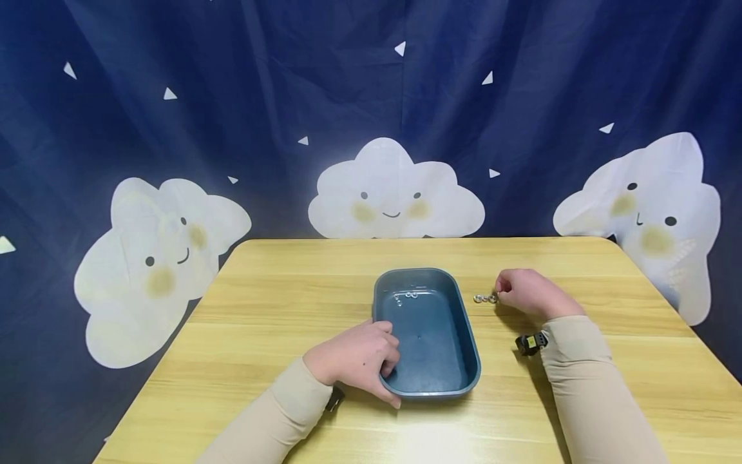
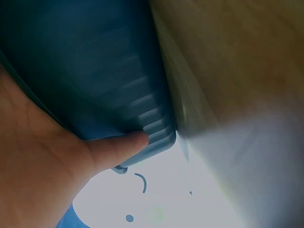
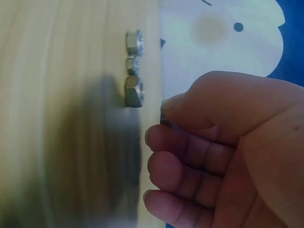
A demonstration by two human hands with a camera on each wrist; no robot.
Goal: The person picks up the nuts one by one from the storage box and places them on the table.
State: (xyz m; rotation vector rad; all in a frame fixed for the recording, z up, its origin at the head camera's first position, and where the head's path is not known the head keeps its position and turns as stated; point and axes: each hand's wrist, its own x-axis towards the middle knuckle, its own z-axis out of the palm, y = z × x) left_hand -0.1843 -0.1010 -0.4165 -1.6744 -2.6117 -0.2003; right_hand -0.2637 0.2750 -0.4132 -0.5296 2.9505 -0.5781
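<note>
Head view: left hand (image 1: 361, 354) grips the tray (image 1: 429, 348); right hand (image 1: 532, 294), beside nuts (image 3: 133, 65), apparently pinches another nut (image 3: 164, 120), which may drop if the pinch slackens.

The head view is bright, with glare whitening the near side of the table (image 1: 301, 296) and a shadow beside the right sleeve (image 1: 597, 386). The left wrist view is dim, blurred and washed out low; the right, slightly hazy.
</note>
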